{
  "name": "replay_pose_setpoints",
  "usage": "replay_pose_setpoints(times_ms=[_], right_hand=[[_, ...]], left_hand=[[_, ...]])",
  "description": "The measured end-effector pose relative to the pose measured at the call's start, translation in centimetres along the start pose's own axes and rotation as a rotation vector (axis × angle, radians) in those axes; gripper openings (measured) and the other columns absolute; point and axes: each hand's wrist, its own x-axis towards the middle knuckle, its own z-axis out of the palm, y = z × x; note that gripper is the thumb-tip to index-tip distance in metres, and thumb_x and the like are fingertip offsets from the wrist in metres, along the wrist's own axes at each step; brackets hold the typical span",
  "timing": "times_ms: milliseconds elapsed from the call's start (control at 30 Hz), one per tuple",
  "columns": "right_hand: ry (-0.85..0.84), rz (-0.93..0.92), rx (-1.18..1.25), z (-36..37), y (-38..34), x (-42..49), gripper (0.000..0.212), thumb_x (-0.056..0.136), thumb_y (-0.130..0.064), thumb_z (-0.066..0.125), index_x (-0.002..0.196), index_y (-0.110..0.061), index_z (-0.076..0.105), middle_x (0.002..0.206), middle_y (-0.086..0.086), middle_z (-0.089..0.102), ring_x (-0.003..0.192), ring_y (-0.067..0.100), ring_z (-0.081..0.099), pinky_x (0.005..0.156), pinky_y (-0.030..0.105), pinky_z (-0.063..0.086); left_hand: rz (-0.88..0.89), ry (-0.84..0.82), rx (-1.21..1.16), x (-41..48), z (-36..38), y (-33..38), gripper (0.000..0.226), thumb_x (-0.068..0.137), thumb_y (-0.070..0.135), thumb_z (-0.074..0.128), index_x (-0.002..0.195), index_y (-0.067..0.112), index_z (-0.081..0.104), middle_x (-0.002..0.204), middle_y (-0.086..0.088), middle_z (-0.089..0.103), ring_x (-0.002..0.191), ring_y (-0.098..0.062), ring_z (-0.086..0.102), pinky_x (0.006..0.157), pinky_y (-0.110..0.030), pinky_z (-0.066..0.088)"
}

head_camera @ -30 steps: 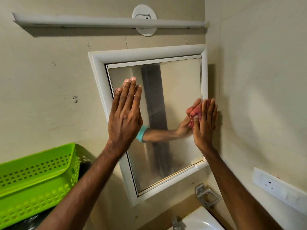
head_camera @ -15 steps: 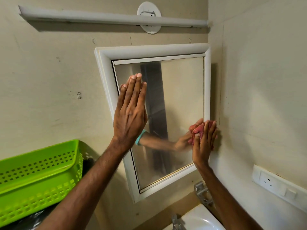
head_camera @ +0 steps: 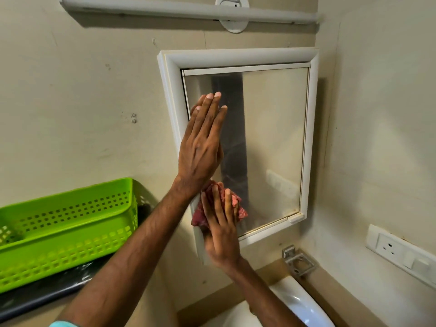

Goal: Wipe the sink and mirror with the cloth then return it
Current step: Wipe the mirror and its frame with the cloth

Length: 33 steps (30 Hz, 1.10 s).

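The white-framed mirror (head_camera: 273, 142) hangs on the beige wall. My left hand (head_camera: 200, 147) lies flat with straight fingers against the mirror's left side. Below it, my right hand (head_camera: 220, 223) presses a crumpled red cloth (head_camera: 240, 210) onto the mirror's lower left corner, fingers spread over the cloth. The white sink (head_camera: 297, 303) shows at the bottom, partly hidden by my right forearm.
A green perforated basket (head_camera: 70, 223) sits on a dark ledge at the left. A metal holder (head_camera: 298, 261) is fixed under the mirror. A white socket plate (head_camera: 401, 253) is on the right wall. A tube light (head_camera: 188, 13) runs above.
My right hand has swept the cloth from the mirror's right edge down and across to its lower left corner. My left hand stays flat on the glass.
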Motion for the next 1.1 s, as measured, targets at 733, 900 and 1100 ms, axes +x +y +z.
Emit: replay_pose_setpoints(times_ms=[733,900,1100], right_hand=[[0.078,0.139,0.041,-0.9,1.6,0.1,0.067,0.105,-0.036,0.040,0.165,-0.028,0.011,0.175,0.004,0.000,0.161,0.033,-0.003,0.129,0.058,0.000],[0.013,-0.018,0.007,1.2,-1.5,-0.3,0.076,0.101,-0.026,0.055,0.164,-0.029,0.013,0.174,0.003,0.008,0.161,0.034,0.002,0.130,0.055,-0.002],[-0.008,-0.134,-0.109,1.8,0.8,-3.5,0.081,0.099,-0.028,0.053,0.165,-0.028,0.005,0.174,0.001,-0.002,0.162,0.032,-0.003,0.130,0.051,-0.004]], left_hand=[[-0.046,0.062,-0.060,-4.1,-0.2,-1.0,0.055,0.093,-0.012,0.052,0.146,0.002,0.053,0.157,-0.019,0.044,0.150,-0.033,0.038,0.124,-0.049,0.029],[-0.030,0.041,-0.030,-4.2,-0.5,-1.3,0.061,0.088,-0.016,0.053,0.146,0.002,0.052,0.157,-0.020,0.043,0.150,-0.033,0.038,0.126,-0.045,0.023],[-0.031,0.040,0.028,-4.1,-0.3,-1.1,0.057,0.091,-0.014,0.051,0.145,0.003,0.055,0.156,-0.019,0.046,0.148,-0.033,0.040,0.125,-0.046,0.025]])
